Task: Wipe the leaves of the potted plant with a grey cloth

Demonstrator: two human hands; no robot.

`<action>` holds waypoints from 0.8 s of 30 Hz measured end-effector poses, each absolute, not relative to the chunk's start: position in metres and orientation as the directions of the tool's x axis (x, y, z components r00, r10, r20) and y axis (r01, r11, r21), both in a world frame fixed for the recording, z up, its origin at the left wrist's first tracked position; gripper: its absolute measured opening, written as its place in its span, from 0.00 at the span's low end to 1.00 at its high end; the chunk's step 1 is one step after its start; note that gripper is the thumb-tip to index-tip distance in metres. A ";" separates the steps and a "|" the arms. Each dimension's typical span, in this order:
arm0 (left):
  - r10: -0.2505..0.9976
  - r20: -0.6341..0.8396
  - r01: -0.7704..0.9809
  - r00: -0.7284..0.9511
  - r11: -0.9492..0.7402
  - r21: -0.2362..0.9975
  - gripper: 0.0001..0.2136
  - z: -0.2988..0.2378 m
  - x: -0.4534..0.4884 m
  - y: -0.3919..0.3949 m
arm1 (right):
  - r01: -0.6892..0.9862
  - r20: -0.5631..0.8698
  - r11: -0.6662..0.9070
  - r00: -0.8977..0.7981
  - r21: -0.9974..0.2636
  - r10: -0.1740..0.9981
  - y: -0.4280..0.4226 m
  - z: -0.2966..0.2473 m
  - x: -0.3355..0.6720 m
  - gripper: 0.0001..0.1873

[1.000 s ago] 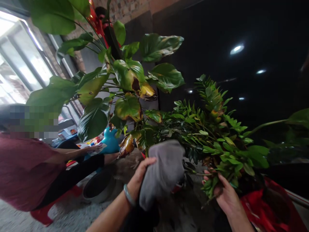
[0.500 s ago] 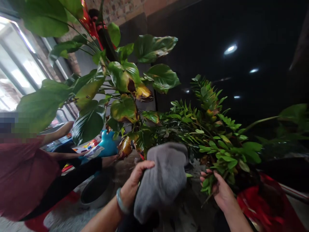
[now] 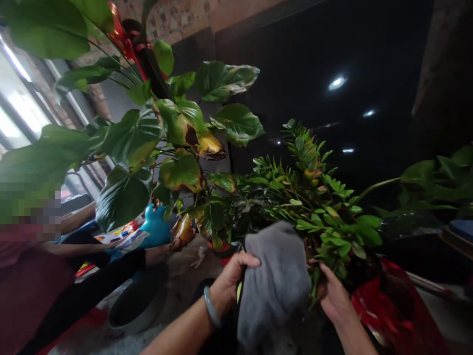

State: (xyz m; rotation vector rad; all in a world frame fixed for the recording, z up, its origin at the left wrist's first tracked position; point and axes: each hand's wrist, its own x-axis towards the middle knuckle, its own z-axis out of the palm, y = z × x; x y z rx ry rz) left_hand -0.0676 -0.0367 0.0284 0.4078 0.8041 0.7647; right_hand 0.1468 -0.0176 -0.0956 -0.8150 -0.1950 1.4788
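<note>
Both my grips are closed: left hand (image 3: 228, 285) bunching the soft-looking cloth (image 3: 277, 286), right hand (image 3: 334, 300) holding a likely fragile frond (image 3: 325, 254) by its stem.

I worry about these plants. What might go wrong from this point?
The right hand grips a leafy stem low down, and the left hand holds a grey cloth beside it; a hard tug might snap the stem or strip leaflets. The cloth's hanging end may also catch the browned leaf nearby.
</note>
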 end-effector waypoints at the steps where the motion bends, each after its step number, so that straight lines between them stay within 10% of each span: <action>1: 0.806 -0.442 -0.503 0.394 0.591 0.630 0.13 0.040 -0.064 -0.027 | -0.803 -0.358 -0.114 0.129 -0.585 0.925 -0.018 -0.094 0.147 0.10; 6: 0.856 -0.492 -0.526 0.157 0.494 0.692 0.04 0.052 -0.038 0.010 | -0.815 -0.338 -0.102 0.120 -0.571 0.934 -0.016 -0.087 0.140 0.13; 12: 0.600 -0.694 -0.213 0.398 0.796 0.566 0.10 0.001 -0.049 -0.027 | -0.830 -0.373 -0.064 0.179 -0.554 0.910 -0.010 -0.091 0.140 0.09; 18: 0.791 -0.458 -0.364 0.405 0.599 0.713 0.17 0.049 -0.062 -0.015 | -0.837 -0.329 -0.048 0.162 -0.546 0.930 -0.010 -0.086 0.143 0.10; 24: 0.802 -0.540 -0.465 0.255 0.591 0.659 0.06 0.033 -0.039 -0.004 | -0.855 -0.308 -0.077 0.099 -0.512 0.946 -0.012 -0.078 0.138 0.09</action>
